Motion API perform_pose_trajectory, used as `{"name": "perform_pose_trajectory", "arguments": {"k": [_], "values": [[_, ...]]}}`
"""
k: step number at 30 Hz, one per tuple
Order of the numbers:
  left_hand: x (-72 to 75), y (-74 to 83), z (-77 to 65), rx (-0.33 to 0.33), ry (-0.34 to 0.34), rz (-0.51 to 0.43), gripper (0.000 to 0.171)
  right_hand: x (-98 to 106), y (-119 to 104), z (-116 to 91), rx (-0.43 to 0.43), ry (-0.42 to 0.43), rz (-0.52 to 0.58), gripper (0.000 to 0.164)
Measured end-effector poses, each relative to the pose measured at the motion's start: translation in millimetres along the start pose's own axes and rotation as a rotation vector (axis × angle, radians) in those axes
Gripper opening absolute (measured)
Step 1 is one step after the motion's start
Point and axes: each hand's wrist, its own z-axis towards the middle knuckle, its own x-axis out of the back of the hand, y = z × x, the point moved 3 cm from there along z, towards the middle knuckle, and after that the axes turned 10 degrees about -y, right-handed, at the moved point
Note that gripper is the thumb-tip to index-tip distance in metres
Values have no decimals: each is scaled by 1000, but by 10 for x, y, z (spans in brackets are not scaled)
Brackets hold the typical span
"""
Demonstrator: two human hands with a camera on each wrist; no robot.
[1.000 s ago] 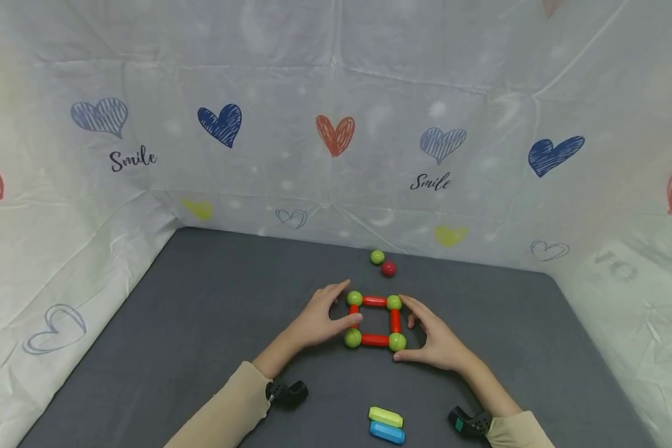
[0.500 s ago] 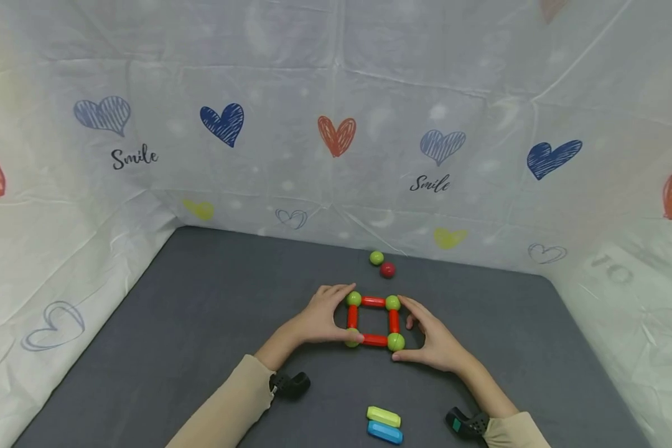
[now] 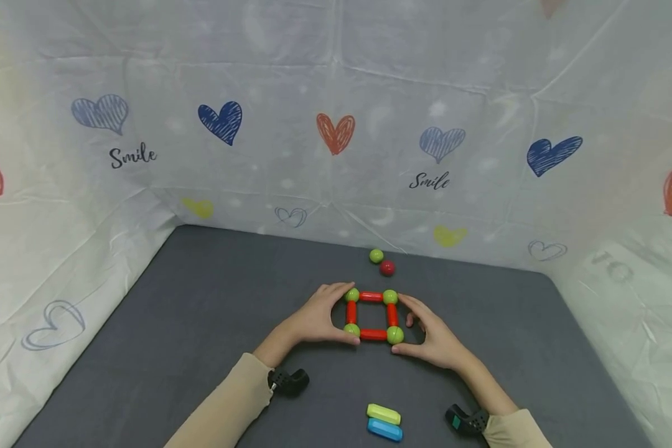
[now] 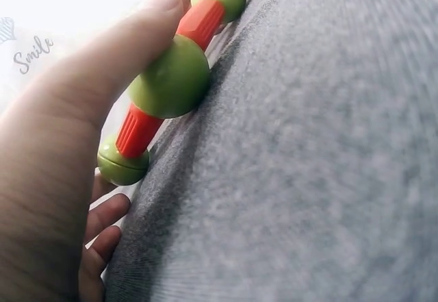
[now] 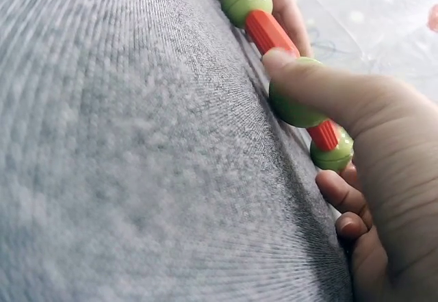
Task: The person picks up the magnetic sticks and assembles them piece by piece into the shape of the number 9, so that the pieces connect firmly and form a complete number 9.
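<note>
Squarely between the two hands, in the head view, sits a square frame (image 3: 373, 335) of red rods with a green ball at each corner; it appears to lie flat on the grey table (image 3: 246, 280). Its four sides look about alike, so no long axis stands out. The left hand (image 3: 318, 318) is at its left side and the right hand (image 3: 434, 336) at its right, neither clearly nearer. Each hand is spread in a wide C, thumb toward the person, fingers reaching to the far corner, and holds its own side of the frame. The forearms come in slantwise from the near edge. Beyond the frame are a loose green ball (image 3: 376, 256) and a red ball (image 3: 387, 268); nearer the person, a yellow-green stick (image 3: 383, 414) lies alongside a blue stick (image 3: 384, 429).

From the left wrist, the thumb rests against the near left ball (image 4: 174, 86), with the far left ball (image 4: 123, 165) lower in view beside the curled fingers.

From the right wrist, the thumb lies across the near right ball (image 5: 291, 107), partly hiding it; the lower fingers are bent, and whether they touch the frame I cannot tell.
</note>
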Motion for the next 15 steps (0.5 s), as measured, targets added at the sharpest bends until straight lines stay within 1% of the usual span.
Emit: {"name": "perform_pose_trajectory", "arguments": {"k": [3,7,11,15], "values": [[-7,-9,14,-5,-2,6,117,10,-7,-16,-54,10,23,89],[-24,-17,3,-8,-2,5,117,13,-93,-68,-138,55,67,72],[-19,-1,-18,-5,0,-5,117,25,-273,-157,-197,143,52,61],[-11,5,-10,-1,3,-9,117,18,-497,-277,-207,215,12,53]]}}
